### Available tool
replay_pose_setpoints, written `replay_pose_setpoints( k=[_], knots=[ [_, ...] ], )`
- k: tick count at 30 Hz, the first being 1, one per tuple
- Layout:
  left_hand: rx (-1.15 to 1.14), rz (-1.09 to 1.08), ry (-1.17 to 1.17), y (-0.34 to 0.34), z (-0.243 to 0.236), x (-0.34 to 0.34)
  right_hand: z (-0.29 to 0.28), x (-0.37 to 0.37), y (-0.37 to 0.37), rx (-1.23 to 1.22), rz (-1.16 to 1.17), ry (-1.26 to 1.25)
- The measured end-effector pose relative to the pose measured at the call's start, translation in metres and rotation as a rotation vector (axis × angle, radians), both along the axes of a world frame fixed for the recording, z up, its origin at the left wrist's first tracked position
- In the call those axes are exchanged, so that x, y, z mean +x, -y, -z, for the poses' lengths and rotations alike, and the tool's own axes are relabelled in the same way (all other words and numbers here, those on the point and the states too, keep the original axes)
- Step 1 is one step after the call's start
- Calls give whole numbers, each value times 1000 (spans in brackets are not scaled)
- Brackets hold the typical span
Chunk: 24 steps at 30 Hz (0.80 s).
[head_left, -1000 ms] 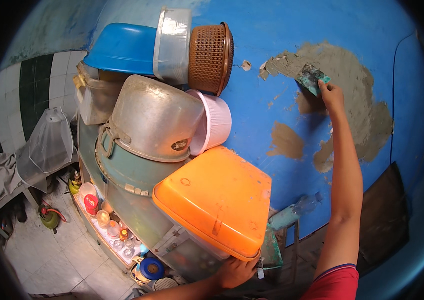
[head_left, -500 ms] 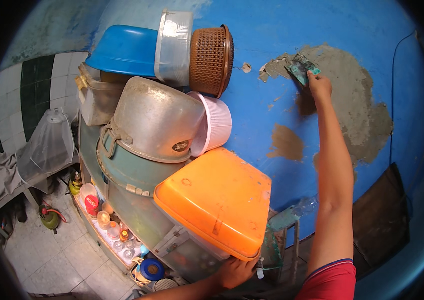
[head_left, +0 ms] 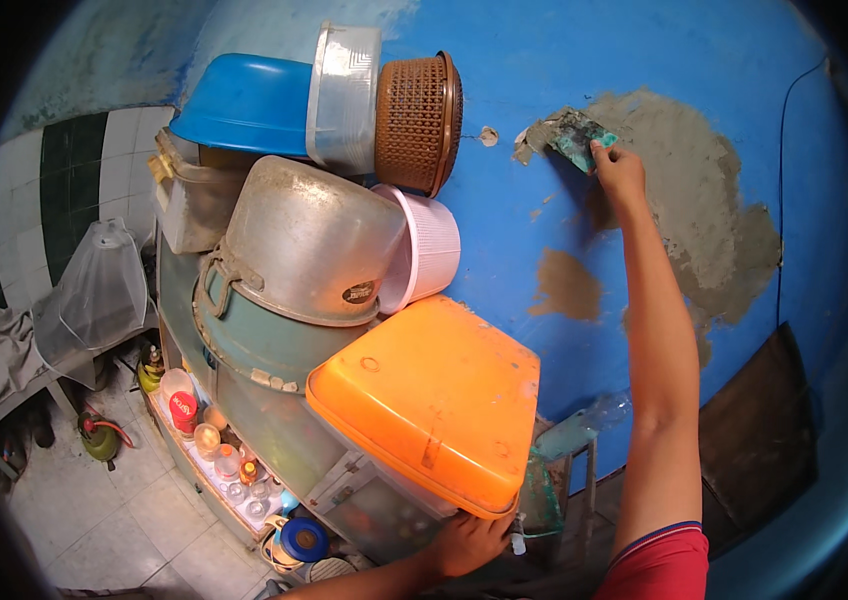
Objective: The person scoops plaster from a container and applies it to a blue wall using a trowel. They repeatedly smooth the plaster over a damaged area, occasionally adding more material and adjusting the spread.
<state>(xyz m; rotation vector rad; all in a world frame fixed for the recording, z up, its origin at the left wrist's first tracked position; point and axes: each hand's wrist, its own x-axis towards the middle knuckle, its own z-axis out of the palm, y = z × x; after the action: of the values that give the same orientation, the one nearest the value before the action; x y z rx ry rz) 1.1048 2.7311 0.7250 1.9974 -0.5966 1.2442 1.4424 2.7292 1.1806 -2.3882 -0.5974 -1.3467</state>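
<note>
High on the blue wall (head_left: 514,235), my right hand (head_left: 621,175) pinches a flat green scraper (head_left: 577,147) smeared with grey cement. The scraper's blade lies against the left tip of a rough grey plaster patch (head_left: 694,175). A smaller brown-grey smear (head_left: 568,284) marks the wall lower down. Down at the lower middle, my left hand (head_left: 469,543) has its fingers curled at the bottom edge of an orange plastic lid (head_left: 434,400), which tops a clear container. Part of its fingertips is hidden by that edge.
Left of the plaster are stacked a brown woven basket (head_left: 414,125), a clear tub (head_left: 344,100), a blue basin (head_left: 249,105), a metal pot (head_left: 309,240) and a pink basket (head_left: 432,250). Jars (head_left: 227,462) line a low shelf. A dark board (head_left: 759,430) leans at right.
My right hand and the scraper have slid a little left along the wall, toward the patch's left tip. My left hand stays at the orange lid's edge.
</note>
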Motion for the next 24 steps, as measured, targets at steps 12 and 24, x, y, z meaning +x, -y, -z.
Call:
replay_pose_setpoints(
  k=[12,24],
  knots=[
    [34,-5,-26,-7,-2,-2,4,-39,53,3,-37,-74],
    [-25,43,-67,1,3,0,31,-17,-21,-69,228,-46]
  ],
)
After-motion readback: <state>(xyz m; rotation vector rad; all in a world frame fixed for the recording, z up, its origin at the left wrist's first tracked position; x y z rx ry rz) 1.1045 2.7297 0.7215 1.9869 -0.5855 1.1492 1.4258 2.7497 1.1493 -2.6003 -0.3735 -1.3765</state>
